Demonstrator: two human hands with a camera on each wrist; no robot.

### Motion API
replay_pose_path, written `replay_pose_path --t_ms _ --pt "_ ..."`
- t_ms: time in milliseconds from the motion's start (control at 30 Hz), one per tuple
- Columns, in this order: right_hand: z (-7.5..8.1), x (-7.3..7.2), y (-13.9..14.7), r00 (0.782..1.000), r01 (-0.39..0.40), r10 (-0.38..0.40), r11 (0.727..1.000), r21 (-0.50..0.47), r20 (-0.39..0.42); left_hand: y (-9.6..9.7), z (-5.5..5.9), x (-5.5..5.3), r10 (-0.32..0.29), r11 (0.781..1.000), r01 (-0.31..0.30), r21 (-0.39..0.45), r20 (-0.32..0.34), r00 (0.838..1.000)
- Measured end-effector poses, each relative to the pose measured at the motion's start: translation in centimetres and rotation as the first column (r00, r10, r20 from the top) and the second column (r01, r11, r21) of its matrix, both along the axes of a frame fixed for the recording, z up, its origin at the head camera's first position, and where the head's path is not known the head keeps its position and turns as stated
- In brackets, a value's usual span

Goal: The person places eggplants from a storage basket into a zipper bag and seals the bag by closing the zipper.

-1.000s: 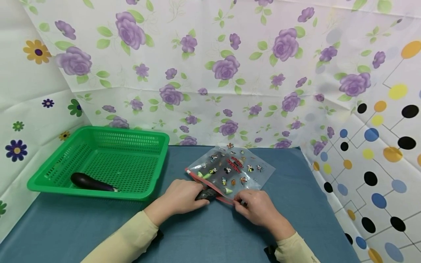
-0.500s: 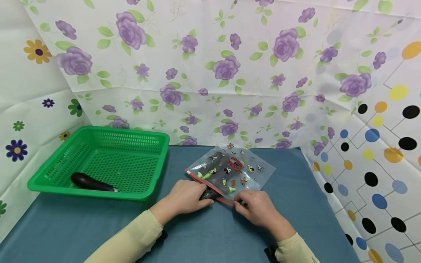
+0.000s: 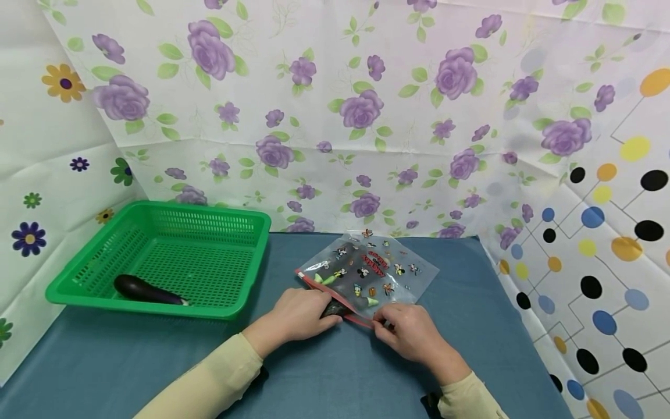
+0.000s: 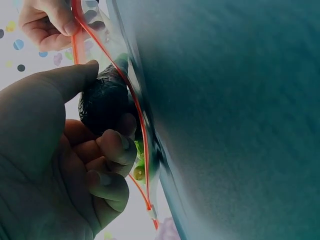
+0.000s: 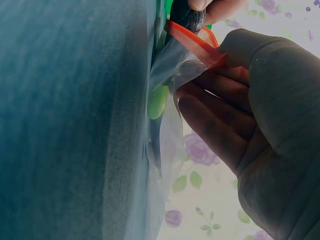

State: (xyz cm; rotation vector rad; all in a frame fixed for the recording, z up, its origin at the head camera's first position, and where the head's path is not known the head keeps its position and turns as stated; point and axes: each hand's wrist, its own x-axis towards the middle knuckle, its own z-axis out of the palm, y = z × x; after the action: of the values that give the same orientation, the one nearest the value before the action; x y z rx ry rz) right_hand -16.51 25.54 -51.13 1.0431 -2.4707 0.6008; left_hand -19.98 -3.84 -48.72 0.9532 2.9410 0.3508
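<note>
A clear zip bag (image 3: 392, 270) with cartoon prints and a red zip edge lies on the table, its mouth toward me. Through its film show dark, long shapes with light green ends (image 3: 371, 302), like eggplants. My left hand (image 3: 299, 314) grips a dark, bumpy-skinned avocado (image 4: 104, 100), thumb on one side and fingers on the other. Its narrower end is inside the bag's mouth. My right hand (image 3: 410, 330) pinches the red zip edge (image 5: 192, 42) at the near right corner, between thumb and fingers, holding the mouth apart. The avocado's far end is partly hidden by the bag.
On the left stands a green perforated basket (image 3: 251, 256), with one dark purple eggplant (image 3: 149, 290) lying in its near side. A blue cloth (image 3: 345, 378) covers the table. Patterned sheets (image 3: 361, 110) hang behind and along both sides.
My left hand has shifted slightly right with the avocado, which sits a little farther into the bag's mouth. The right hand stays at the zip edge.
</note>
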Motion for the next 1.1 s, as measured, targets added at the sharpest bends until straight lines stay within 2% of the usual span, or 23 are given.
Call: replay_pose_path --t_ms 400,767,1100 --pt "-0.12 0.04 0.1 1.0 0.001 -0.001 1.0 0.0 -0.002 0.06 0.0 0.6 0.003 1.0 -0.003 -0.007 0.038 0.999" --pt "-0.27 0.01 0.11 1.0 0.005 -0.005 1.0 0.008 -0.006 0.22 0.1 0.92 0.014 0.999 -0.016 0.04 0.066 0.998" --pt "-0.06 -0.09 0.03 1.0 0.006 -0.006 1.0 0.008 0.006 0.45 0.12 0.89 0.012 0.994 -0.019 0.11 0.065 0.998"
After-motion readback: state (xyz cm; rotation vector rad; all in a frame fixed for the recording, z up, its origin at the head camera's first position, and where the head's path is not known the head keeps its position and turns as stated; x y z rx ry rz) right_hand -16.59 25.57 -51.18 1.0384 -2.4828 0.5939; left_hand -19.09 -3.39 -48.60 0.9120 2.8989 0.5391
